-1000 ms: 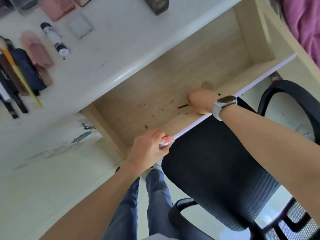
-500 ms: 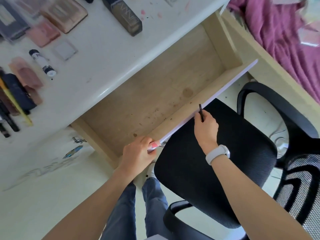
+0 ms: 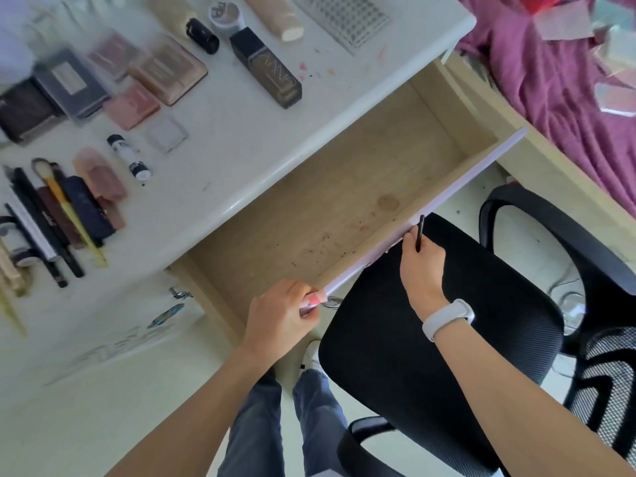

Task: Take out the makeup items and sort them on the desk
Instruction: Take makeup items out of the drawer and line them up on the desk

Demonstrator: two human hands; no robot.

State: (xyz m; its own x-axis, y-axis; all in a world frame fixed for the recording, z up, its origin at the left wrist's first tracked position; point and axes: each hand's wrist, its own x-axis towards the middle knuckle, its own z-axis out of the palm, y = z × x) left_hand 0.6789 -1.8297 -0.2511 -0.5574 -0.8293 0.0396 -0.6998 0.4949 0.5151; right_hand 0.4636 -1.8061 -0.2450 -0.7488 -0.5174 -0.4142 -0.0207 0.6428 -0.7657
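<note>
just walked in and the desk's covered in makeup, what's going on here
A person is emptying a desk drawer of makeup. The left hand grips the drawer's front edge near its corner. The right hand pinches a thin black stick, perhaps a makeup pencil, right at that front edge. The drawer floor shows only stains and specks. On the desk palettes, tubes, a dark bottle and pencils with a brush already lie in groups. A black chair stands under the drawer.

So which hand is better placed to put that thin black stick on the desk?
Probably the right hand: it already pinches the thin black stick. The left hand grips the drawer front.
</note>
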